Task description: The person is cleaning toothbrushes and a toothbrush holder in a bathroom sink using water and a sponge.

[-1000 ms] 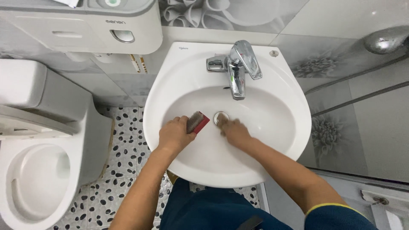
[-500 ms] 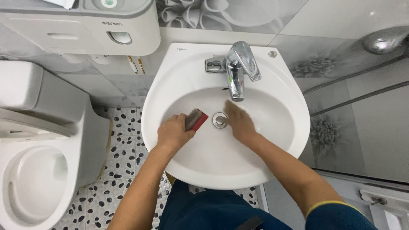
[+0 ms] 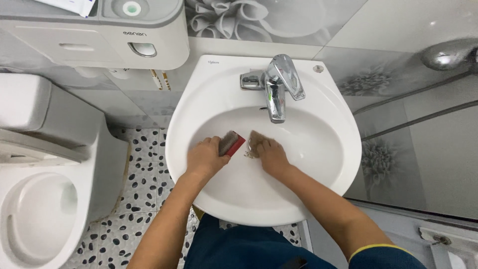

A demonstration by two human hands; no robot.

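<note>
Hands are working together inside the bowl of a white ceramic oval washbasin [image 3: 318,164], seen from straight above. The left hand [image 3: 205,158] is gripping a small scrubbing brush with a red plastic back and grey bristles [image 3: 231,143], its fingers curling closed around the near end of the brush while the far end is sticking out towards the middle of the bowl, tilted with the bristles facing up and left. The right hand [image 3: 269,154] is lying flat and palm down on the bottom of the basin just beside the brush tip, its fingers stretching out loosely and holding nothing that can be made out; the fingertips are blurring over the round metal drain [image 3: 250,152], most of which is hiding beneath them. A shiny chrome single-lever tap [image 3: 277,89] is standing on the back rim of the basin, its spout pointing down towards the hands. To the left of the basin a white toilet with its lid up [image 3: 40,199] is sitting on a white floor with black pebble spots [image 3: 144,169]. A grey and white plastic wall-mounted dispenser unit [image 3: 99,30] is hanging above the toilet's cistern.
</note>
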